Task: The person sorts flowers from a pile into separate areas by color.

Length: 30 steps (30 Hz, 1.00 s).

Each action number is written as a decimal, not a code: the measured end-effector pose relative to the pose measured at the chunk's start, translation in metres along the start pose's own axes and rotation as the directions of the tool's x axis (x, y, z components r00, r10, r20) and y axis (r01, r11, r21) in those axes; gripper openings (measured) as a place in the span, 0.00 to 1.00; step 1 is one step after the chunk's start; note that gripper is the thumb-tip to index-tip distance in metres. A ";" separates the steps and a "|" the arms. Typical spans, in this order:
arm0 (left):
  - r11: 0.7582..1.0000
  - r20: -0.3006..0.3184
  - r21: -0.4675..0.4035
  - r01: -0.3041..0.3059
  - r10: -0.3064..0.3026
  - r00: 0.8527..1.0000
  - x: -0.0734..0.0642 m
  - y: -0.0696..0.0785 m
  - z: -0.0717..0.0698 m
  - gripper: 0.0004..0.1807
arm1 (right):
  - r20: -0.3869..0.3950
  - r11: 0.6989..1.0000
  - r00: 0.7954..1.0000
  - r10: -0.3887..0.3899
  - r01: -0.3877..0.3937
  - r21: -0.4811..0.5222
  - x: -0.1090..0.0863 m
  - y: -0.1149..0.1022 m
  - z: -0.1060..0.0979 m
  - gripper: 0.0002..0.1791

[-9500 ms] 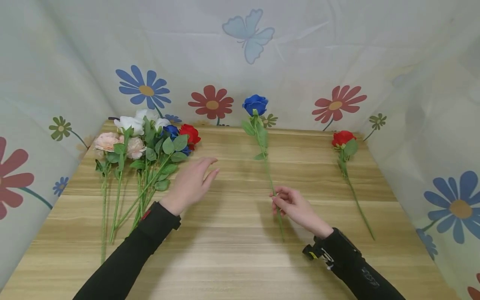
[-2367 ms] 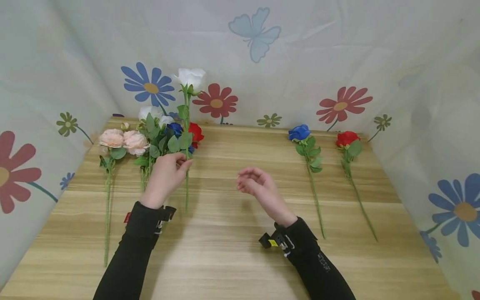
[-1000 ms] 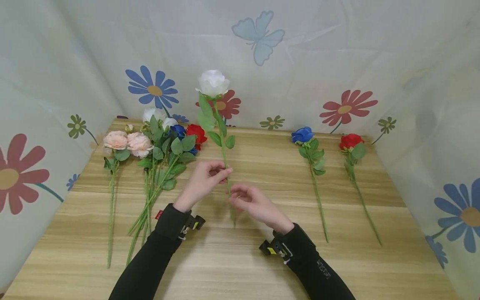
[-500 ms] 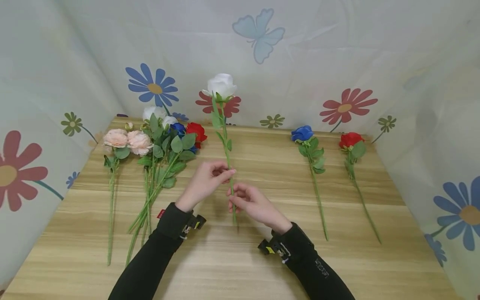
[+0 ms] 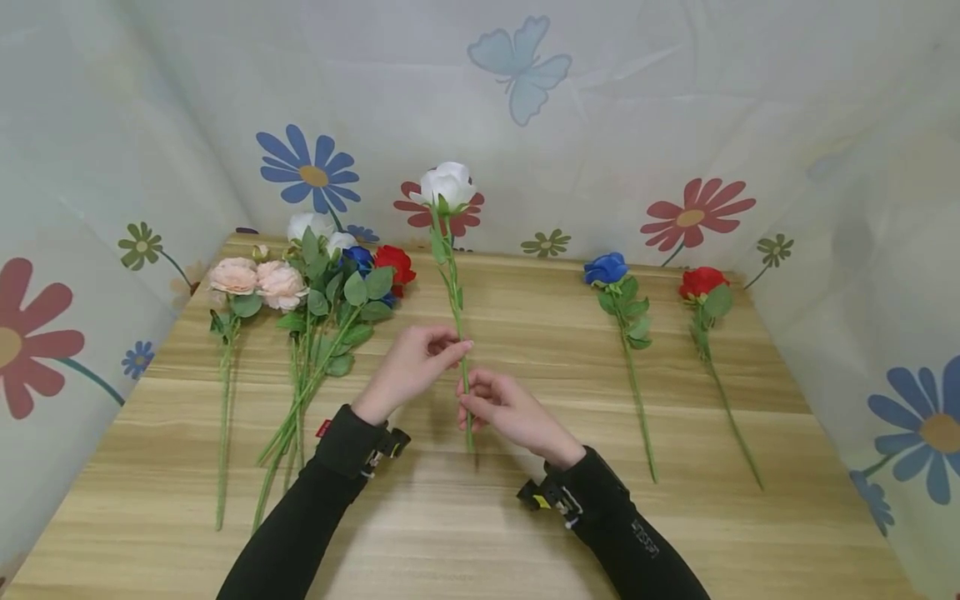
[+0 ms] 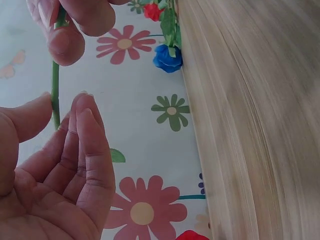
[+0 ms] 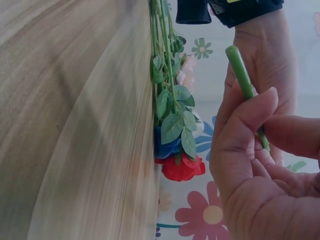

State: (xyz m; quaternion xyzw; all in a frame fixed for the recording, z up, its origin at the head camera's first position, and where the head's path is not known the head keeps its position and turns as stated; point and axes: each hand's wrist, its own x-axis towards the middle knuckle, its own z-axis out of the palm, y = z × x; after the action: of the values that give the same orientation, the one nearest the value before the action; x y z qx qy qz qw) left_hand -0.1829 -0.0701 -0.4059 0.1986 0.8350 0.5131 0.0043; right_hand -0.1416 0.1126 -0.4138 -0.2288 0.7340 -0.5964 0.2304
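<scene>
A white rose point(image 5: 447, 187) stands almost upright above the table, its bloom in front of the printed cloth. Thumb and fingers of my left hand point(image 5: 411, 367) pinch its green stem point(image 6: 55, 95) about halfway down. Just below, my right hand point(image 5: 516, 410) also pinches the stem, and the cut end point(image 7: 234, 52) pokes out past its fingers in the right wrist view. To the right of both hands lie a blue rose point(image 5: 606, 268) and a red rose point(image 5: 702, 282), apart from each other, stems toward me.
On the table's left lies a bunch: pale pink flowers point(image 5: 281, 286), white roses point(image 5: 309, 225), blue roses point(image 5: 358, 259) and a red rose point(image 5: 394, 265), with crossed stems. The wooden table point(image 5: 480, 533) is bounded by a flower-printed cloth point(image 5: 600, 150) behind and at the sides.
Earlier the right hand held the blue rose, which now lies at right. The left hand brought the white rose from the bunch to the middle; the right hand has since gripped its lower stem.
</scene>
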 end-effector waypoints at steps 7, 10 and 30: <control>0.999 -0.022 0.045 0.019 -0.018 1.000 0.000 0.003 -0.002 0.17 | -0.006 1.000 1.000 0.015 -0.015 0.006 -0.001 -0.004 -0.005 0.09; 0.996 -0.047 0.092 0.013 -0.009 0.999 0.001 0.004 -0.003 0.17 | -0.023 0.999 0.999 0.032 -0.032 0.019 -0.002 -0.006 -0.009 0.09; 0.928 -0.168 0.373 0.025 0.041 0.985 -0.002 -0.007 -0.015 0.15 | -0.122 0.989 0.983 0.140 -0.145 -0.031 -0.030 0.012 -0.041 0.15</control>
State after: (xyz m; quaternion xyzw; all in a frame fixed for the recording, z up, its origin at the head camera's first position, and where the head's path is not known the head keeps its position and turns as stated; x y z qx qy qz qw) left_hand -0.1867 -0.0867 -0.4053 0.1540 0.9136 0.3603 -0.1084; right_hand -0.1437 0.1649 -0.4160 -0.1440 0.7726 -0.5765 0.2236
